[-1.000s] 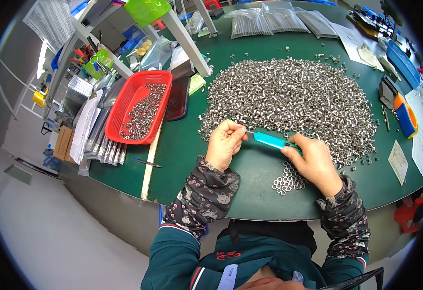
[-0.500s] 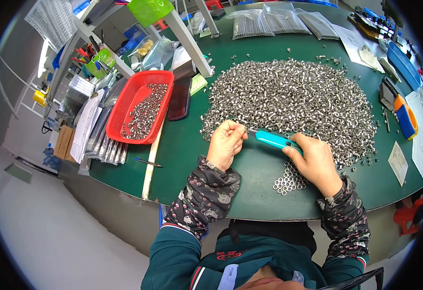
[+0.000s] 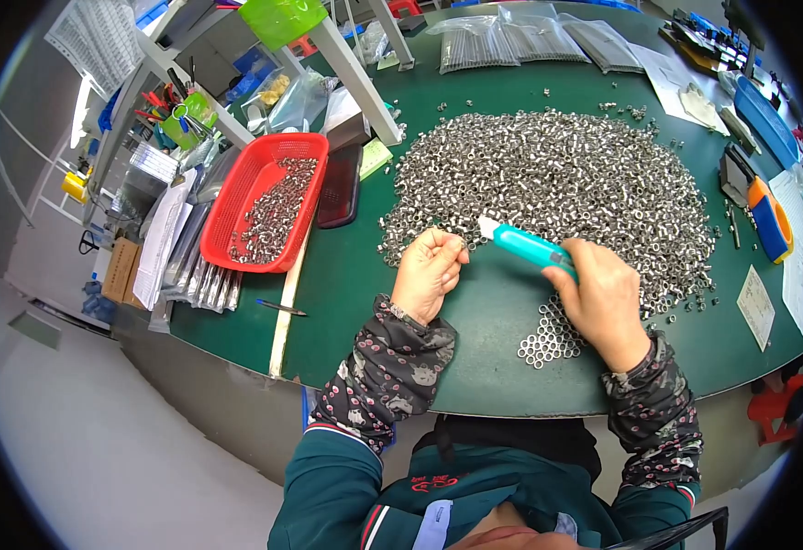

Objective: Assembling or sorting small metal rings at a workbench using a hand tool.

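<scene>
A teal utility knife (image 3: pixel 531 247) is gripped in my right hand (image 3: pixel 603 298), its blade end pointing left toward my other hand. A small gap parts the knife tip from my left hand (image 3: pixel 431 273), whose fingers are pinched closed; what they hold, if anything, is too hidden to make out. Just beyond both hands spreads a large heap of small metal rings (image 3: pixel 557 174), short and shiny. A flat cluster of similar rings (image 3: pixel 548 341) lies on the green table (image 3: pixel 484 367), beside and below my right hand.
A red plastic basket (image 3: pixel 222 220), partly filled with small metal parts, stands at the left. Near it lie a dark phone (image 3: pixel 339 188), a pen (image 3: pixel 282 307) and stacked bagged papers (image 3: pixel 158 252). An orange-blue tool (image 3: pixel 771 223) lies right; bags of rods (image 3: pixel 479 46) lie at the back.
The knife's tip has drawn away from my left fingers, and the knife has tilted up slightly in my right hand. My left hand has stayed in nearly the same place.
</scene>
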A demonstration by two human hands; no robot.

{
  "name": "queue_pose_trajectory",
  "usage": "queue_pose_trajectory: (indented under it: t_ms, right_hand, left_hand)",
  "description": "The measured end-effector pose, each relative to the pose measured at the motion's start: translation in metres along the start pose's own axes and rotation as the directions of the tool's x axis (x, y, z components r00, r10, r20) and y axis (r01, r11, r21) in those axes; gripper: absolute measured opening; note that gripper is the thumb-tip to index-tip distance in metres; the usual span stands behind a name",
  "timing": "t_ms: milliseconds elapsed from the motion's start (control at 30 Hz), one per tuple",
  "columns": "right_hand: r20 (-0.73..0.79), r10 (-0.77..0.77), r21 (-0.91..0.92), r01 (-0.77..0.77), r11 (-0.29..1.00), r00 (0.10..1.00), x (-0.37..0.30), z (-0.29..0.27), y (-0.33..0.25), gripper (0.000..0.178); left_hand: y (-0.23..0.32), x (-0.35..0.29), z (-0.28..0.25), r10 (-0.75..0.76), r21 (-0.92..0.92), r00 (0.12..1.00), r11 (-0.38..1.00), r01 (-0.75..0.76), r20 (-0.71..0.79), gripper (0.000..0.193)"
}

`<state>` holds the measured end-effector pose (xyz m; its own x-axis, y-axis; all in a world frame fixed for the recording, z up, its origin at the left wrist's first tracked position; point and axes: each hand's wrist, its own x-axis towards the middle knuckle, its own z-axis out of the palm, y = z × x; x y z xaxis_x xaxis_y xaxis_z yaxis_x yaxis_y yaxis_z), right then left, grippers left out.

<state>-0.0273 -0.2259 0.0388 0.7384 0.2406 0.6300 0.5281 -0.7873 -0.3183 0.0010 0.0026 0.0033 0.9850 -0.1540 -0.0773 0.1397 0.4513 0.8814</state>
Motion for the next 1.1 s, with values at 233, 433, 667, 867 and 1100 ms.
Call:
queue_pose_trajectory:
  t_ms: [233, 433, 667, 867, 1100]
  right_hand:
    - [0.148, 0.077, 0.078, -0.089, 0.993, 0.986, -0.002, 0.001, 0.004, 0.025]
    - [0.240, 0.086, 0.162, -0.127, 0.979, 0.967, -0.004, 0.000, 0.002, 0.027]
    - [-0.007, 0.077, 0.179, -0.074, 0.981, 0.997, 0.002, -0.001, 0.006, 0.022]
    - [-0.038, 0.118, 0.176, -0.110, 0.978, 0.992, 0.003, 0.000, 0.014, 0.022]
    - [-0.067, 0.112, 0.191, -0.098, 0.977, 0.991, 0.002, 0.001, 0.013, 0.022]
  left_hand:
    - [-0.001, 0.000, 0.001, 0.022, 0.003, 1.000, 1.000, -0.022, 0.018, 0.004]
    - [0.000, -0.003, 0.006, 0.041, 0.032, 0.999, 0.999, -0.041, 0.003, 0.008]
    - [0.001, -0.001, 0.004, 0.014, 0.075, 1.000, 0.997, -0.014, -0.005, 0.005]
    - [0.010, -0.003, 0.010, -0.190, -0.301, 0.953, 0.918, 0.257, 0.235, 0.005]
    - [-0.014, -0.020, 0.054, 0.002, 0.840, 0.941, 0.450, -0.303, 0.339, 0.018]
